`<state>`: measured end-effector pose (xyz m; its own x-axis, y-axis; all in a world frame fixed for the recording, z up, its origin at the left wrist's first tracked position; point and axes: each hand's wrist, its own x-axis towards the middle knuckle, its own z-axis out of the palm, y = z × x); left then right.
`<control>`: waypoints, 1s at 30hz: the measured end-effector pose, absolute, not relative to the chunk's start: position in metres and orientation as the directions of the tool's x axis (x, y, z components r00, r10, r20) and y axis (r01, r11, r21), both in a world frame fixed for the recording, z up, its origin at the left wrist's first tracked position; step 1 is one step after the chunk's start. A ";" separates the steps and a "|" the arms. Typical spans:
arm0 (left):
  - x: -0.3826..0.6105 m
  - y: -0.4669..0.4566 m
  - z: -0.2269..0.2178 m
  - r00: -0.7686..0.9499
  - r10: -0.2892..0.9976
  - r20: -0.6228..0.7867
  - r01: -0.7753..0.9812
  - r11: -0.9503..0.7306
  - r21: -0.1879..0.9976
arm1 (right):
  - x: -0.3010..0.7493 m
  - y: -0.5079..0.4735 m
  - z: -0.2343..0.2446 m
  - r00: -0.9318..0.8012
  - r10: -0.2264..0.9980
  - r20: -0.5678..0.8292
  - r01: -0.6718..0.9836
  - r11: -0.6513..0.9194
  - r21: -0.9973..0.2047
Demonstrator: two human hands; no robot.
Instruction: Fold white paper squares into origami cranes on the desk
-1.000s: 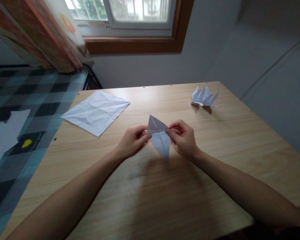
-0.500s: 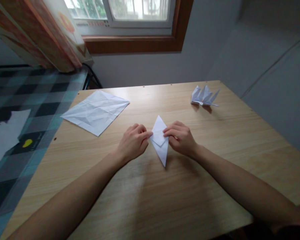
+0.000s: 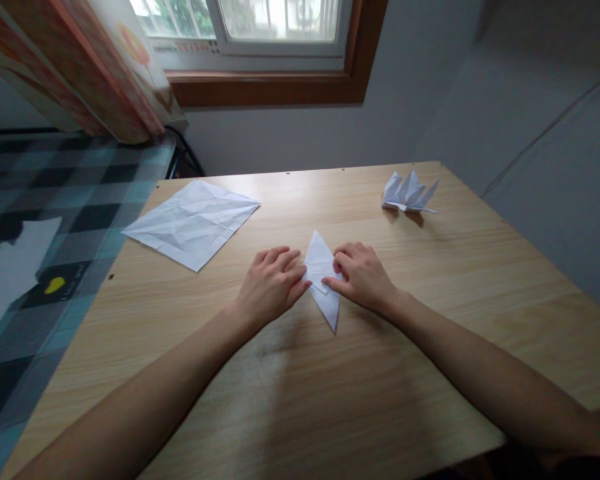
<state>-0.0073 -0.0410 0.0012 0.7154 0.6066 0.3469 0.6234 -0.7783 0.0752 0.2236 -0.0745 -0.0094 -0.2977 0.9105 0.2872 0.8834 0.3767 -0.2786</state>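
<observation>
In the head view, a white paper folded into a narrow diamond lies on the wooden table, its long points facing away from and toward me. A small triangular flap shows near its middle. My left hand holds the paper's left corner between thumb and index finger, the other fingers loosely bent. From the right, my right hand grips the opposite edge with curled fingers, its thumb resting on the flap. Parts of both side corners are covered by fingers.
A creased square paper sheet lies at the table's back left. Folded paper with several upright points stands at the back right. Torn white paper rests on a checked cloth to the left. Beyond the table are a wall and window.
Both thumbs have come down onto the paper near the flap, and my left fingers have spread a little. The diamond has turned slightly, its near tip shifting right.
</observation>
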 end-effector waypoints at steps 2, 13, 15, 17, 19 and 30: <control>-0.007 -0.041 0.001 0.706 0.618 0.345 0.633 -0.770 0.084 | 0.226 -0.072 -0.011 -0.216 0.936 0.277 0.915 0.293 -0.277; -0.009 -0.037 -0.001 0.652 0.655 0.382 0.680 -0.728 0.086 | 0.215 -0.077 -0.011 -0.181 0.948 0.262 0.911 0.262 -0.318; -0.009 -0.036 -0.002 0.630 0.674 0.386 0.696 -0.711 0.104 | 0.214 -0.077 -0.011 -0.166 0.951 0.260 0.907 0.251 -0.339; -0.008 -0.036 -0.002 0.608 0.695 0.384 0.715 -0.690 0.115 | 0.214 -0.076 -0.012 -0.156 0.952 0.263 0.901 0.246 -0.357; -0.008 -0.035 -0.001 0.597 0.709 0.376 0.726 -0.677 0.123 | 0.215 -0.075 -0.012 -0.143 0.951 0.274 0.891 0.244 -0.383; -0.010 -0.031 -0.005 0.592 0.685 0.424 0.693 -0.702 0.167 | 0.220 -0.069 -0.012 -0.071 0.942 0.327 0.754 0.265 -0.601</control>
